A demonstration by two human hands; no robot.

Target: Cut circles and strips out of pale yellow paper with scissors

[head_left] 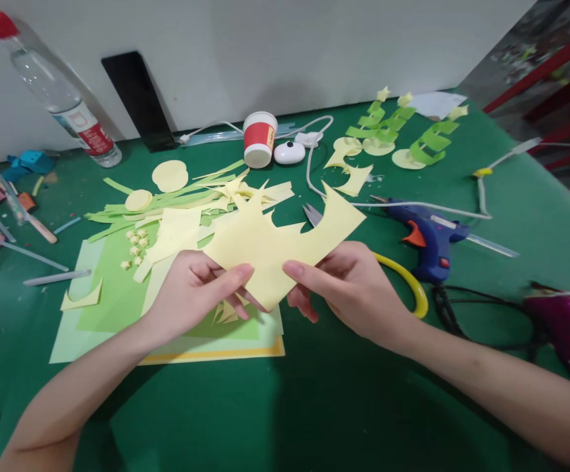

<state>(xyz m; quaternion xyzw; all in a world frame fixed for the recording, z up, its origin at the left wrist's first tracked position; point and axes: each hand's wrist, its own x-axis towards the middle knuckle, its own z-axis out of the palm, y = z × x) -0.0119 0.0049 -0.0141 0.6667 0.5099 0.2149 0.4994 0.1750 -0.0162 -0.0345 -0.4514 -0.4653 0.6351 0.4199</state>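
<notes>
Both of my hands hold one sheet of pale yellow paper (pixel 275 242) with jagged cut-outs along its top edge, lifted above the green table. My left hand (pixel 193 288) pinches its lower left part between thumb and fingers. My right hand (pixel 348 282) pinches its lower right edge with the thumb on top. Under the hands lies a stack of light green and yellow sheets (pixel 112 295). Yellow-handled scissors (pixel 403 278) lie just behind my right hand, partly hidden by it.
Paper strips, circles and small stars (pixel 166 203) lie behind the stack. A blue glue gun (pixel 427 239) with its cable sits at right, a purple tool (pixel 567 324) further right. A red paper cup (pixel 259 137), water bottle (pixel 58 92), phone (pixel 137 98) and green paper trees (pixel 387 128) stand at the back.
</notes>
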